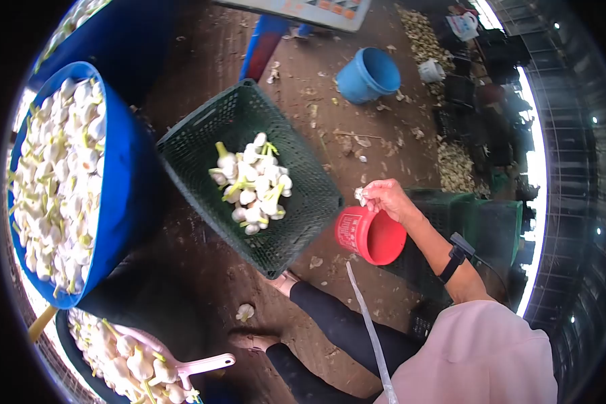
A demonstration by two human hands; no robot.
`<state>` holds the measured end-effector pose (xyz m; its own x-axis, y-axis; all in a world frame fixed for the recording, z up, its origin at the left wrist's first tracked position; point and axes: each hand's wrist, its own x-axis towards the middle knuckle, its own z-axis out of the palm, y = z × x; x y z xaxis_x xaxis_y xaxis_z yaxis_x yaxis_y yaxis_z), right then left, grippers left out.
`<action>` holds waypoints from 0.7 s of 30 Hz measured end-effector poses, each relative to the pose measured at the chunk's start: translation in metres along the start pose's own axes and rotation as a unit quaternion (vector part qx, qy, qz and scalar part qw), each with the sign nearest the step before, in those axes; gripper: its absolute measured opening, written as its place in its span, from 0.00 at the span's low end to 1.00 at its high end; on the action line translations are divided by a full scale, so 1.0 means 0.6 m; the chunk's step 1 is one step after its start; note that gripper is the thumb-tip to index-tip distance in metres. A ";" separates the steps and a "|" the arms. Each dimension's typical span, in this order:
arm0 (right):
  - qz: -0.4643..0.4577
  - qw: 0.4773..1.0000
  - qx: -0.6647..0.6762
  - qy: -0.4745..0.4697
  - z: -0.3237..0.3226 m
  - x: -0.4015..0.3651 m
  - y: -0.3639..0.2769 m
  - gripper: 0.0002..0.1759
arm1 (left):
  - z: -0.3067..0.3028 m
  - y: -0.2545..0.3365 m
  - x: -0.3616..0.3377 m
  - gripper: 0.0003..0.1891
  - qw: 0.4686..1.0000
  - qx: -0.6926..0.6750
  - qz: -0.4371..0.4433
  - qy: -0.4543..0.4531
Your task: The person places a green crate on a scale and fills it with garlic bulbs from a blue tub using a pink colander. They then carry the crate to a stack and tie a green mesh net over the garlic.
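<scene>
We have the right hand (387, 196) with its fingertips pinched together on a small white scrap (360, 196), beside the red bucket's (351, 227) rim; how the left hand's fingers stand, we cannot tell. To the left of it, we see garlic bulbs (259, 182) heaped in a green crate (212, 118), and farther left a blue barrel (122, 175) full of more.

Open room is left over the brown floor (320, 128) between the dark green, rectangular mesh plastic crate (202, 124) and the round light-blue plastic bucket (353, 84). The crate's right corner is crowded by the red cylindrical plastic bucket (354, 229). Leftward passage is obstructed by the large blue plastic drum (124, 182). The crate's middle is occupied by white garlic bulbs (250, 188).
</scene>
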<state>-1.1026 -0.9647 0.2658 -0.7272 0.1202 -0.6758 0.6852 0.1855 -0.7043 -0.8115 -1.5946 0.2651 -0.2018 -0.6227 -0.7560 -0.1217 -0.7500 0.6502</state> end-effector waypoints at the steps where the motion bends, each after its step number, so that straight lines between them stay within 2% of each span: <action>1: 0.001 1.000 0.001 0.009 -0.018 -0.012 0.000 0.06 | 0.005 0.001 0.000 0.19 1.000 0.003 0.002 -0.007; 3: 0.030 0.999 0.013 0.012 -0.041 -0.026 0.002 0.05 | -0.004 0.001 -0.002 0.18 1.000 -0.010 -0.009 -0.020; 4: 0.036 0.999 0.024 -0.025 -0.056 -0.031 0.003 0.06 | -0.022 0.003 0.002 0.18 1.000 -0.009 -0.008 -0.020; 5: 0.036 0.999 0.025 -0.026 -0.073 -0.026 0.001 0.06 | -0.042 0.001 0.008 0.21 0.995 -0.096 -0.034 -0.017; 6: 0.045 0.994 0.097 -0.036 -0.090 -0.013 -0.001 0.07 | -0.061 -0.003 0.017 0.23 0.981 -0.182 -0.059 -0.014; 7: 0.052 0.983 0.171 -0.045 -0.110 0.000 0.005 0.09 | -0.065 -0.002 0.024 0.23 0.982 -0.182 -0.055 -0.016; 8: 0.091 0.957 -0.257 0.102 -0.162 0.039 0.070 0.11 | -0.064 0.003 0.027 0.22 0.999 -0.032 -0.005 -0.019; 9: 0.102 0.733 -0.633 0.228 -0.203 0.082 0.127 0.12 | -0.067 0.002 0.030 0.21 0.992 0.115 0.046 -0.016; 10: 0.068 0.675 -0.707 0.200 -0.195 0.079 0.112 0.13 | -0.069 -0.005 0.030 0.20 0.961 0.260 0.094 -0.008; 11: 0.038 0.611 -0.774 0.163 -0.181 0.065 0.108 0.13 | -0.063 -0.001 0.037 0.21 0.969 0.233 0.085 -0.015; 12: 0.009 0.646 -0.729 0.224 -0.174 0.080 0.116 0.12 | -0.046 -0.008 0.039 0.22 0.994 0.096 0.026 -0.050; 13: -0.028 0.650 -0.720 0.242 -0.132 0.065 0.083 0.11 | -0.045 -0.009 0.037 0.23 0.996 -0.034 -0.036 -0.081; 14: -0.099 0.651 -0.703 0.268 -0.076 0.052 0.063 0.11 | -0.030 -0.009 0.032 0.24 0.987 -0.101 -0.064 -0.106; 15: -0.225 0.675 -0.652 0.261 -0.053 0.066 0.082 0.12 | -0.022 -0.012 0.021 0.25 0.981 -0.134 -0.075 -0.121; 16: -0.195 0.796 -0.547 0.170 0.009 0.058 0.055 0.11 | -0.011 -0.012 0.005 0.26 0.978 -0.153 -0.072 -0.119; 17: -0.260 0.902 -0.337 0.069 0.076 0.066 0.065 0.10 | -0.062 -0.017 0.037 0.25 0.962 -0.187 -0.078 -0.181; 18: -0.171 0.951 -0.256 -0.035 0.191 0.012 0.010 0.07 | -0.011 -0.007 -0.002 0.24 0.958 -0.188 -0.118 -0.182; 19: -0.132 0.969 -0.147 -0.149 0.296 -0.026 -0.015 0.05 | -0.010 -0.013 0.004 0.22 0.971 -0.177 -0.105 -0.118; 20: -0.069 0.956 -0.046 -0.281 0.385 -0.063 -0.033 0.11 | -0.024 -0.016 0.006 0.19 0.971 -0.183 -0.122 -0.094; 21: -0.072 0.908 -0.025 -0.412 0.464 -0.077 -0.022 0.18 | -0.005 -0.011 -0.003 0.19 0.964 -0.197 -0.131 -0.125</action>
<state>-1.0667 -1.2441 0.2456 -0.5182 -0.6748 -0.5255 0.5686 0.1873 -0.8010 -0.8073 -1.5890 0.2619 -0.4488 -0.3644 -0.8160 0.1674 -0.9312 0.3238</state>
